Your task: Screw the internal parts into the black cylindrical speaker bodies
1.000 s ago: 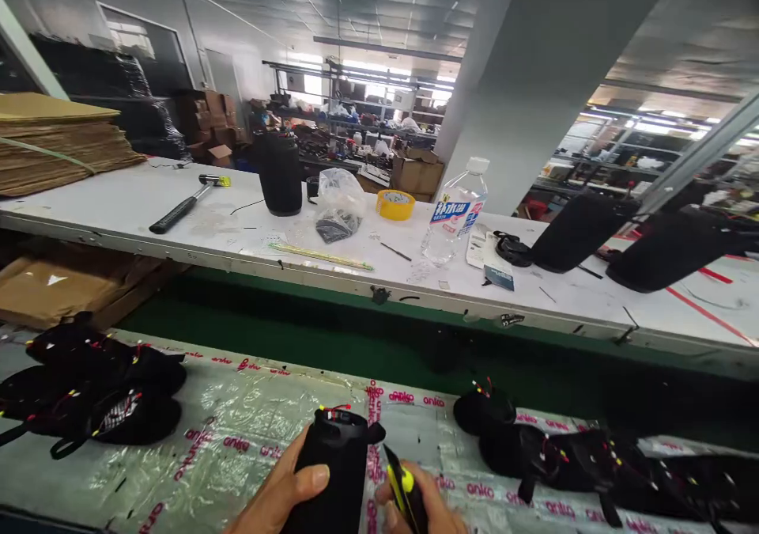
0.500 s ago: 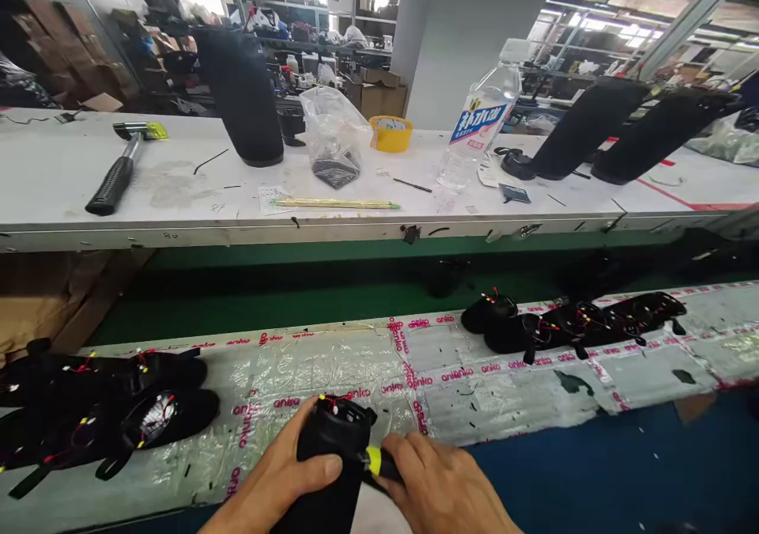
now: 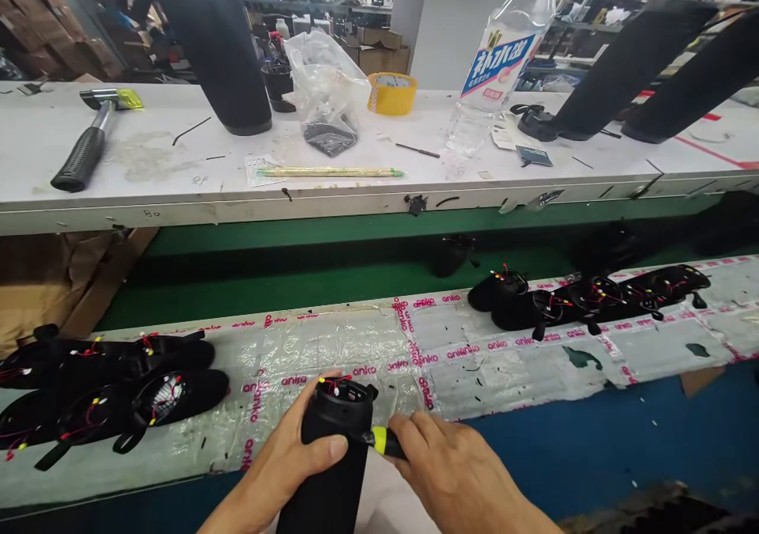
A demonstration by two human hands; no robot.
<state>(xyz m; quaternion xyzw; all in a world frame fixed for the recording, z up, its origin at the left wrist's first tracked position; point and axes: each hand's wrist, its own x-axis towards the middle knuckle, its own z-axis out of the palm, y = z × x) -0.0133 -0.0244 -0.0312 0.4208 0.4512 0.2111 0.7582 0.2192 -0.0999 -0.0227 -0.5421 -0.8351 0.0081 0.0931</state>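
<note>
Gripping the black tube (image 3: pixel 332 479) from its left side, the left hand (image 3: pixel 296 447) has its thumb laid across the front and its fingers mostly out of sight behind, so no telling exactly how they're curled. Looks like that hand is there to steady the thing, leaving the upper right side free for the other one. The right hand (image 3: pixel 456 467) has its fingers wrapped round a knife (image 3: pixel 384 442), black with a yellow collar, and the tip sits right up against the tube just under the rim; can't really make out the blade itself. Holding the tool level and side-on probably keeps the push aimed across at the bracing hand. As for where the tube is: front and middle, close to the person, by the near edge of the wrapped board (image 3: pixel 356 328). Its long axis runs mostly up and down, leaning a bit right toward the top, with the open end and its coloured wires (image 3: pixel 337 384) pointing up and away from the body. Bottom's out of frame, so what it rests on is anyone's guess. Similar black tubes lie on both sides, left group (image 3: pixel 195 391) and right group (image 3: pixel 513 316), seemingly spaced to leave elbow room between.
</note>
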